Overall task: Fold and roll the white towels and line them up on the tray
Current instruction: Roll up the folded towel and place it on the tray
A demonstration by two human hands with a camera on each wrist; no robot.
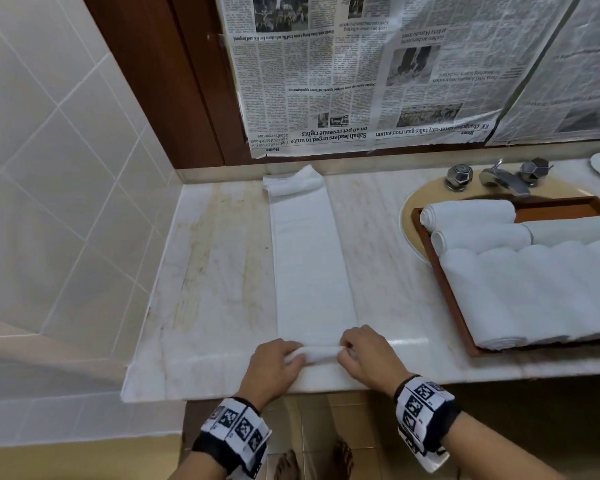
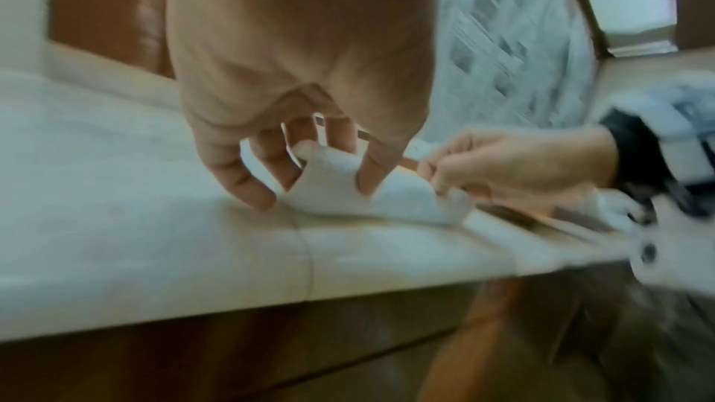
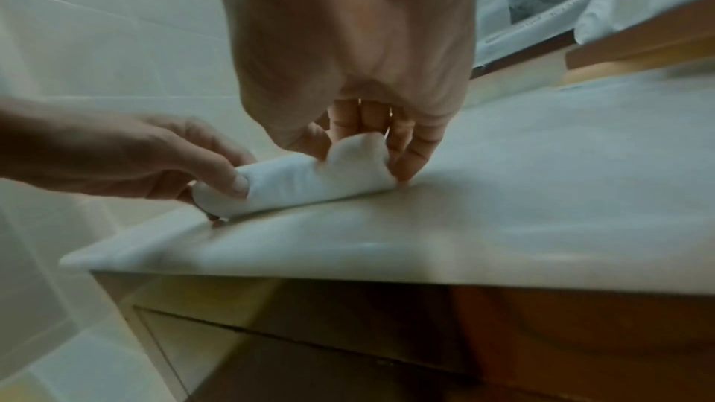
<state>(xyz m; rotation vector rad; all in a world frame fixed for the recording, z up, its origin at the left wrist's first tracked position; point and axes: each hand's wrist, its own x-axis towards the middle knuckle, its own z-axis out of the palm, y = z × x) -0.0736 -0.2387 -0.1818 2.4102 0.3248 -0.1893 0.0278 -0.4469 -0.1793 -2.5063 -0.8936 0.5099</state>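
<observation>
Marble counter (image 1: 222, 271) carries a folded towel (image 1: 312, 258); left hand (image 1: 274, 367) and right hand (image 1: 366, 358) both curl round its rolled near end between them.

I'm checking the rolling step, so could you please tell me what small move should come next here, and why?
Probably roll forward another turn: the left hand and right hand pinch only a small started roll at the near end of the folded towel, whose long strip lies flat on the counter.
</observation>
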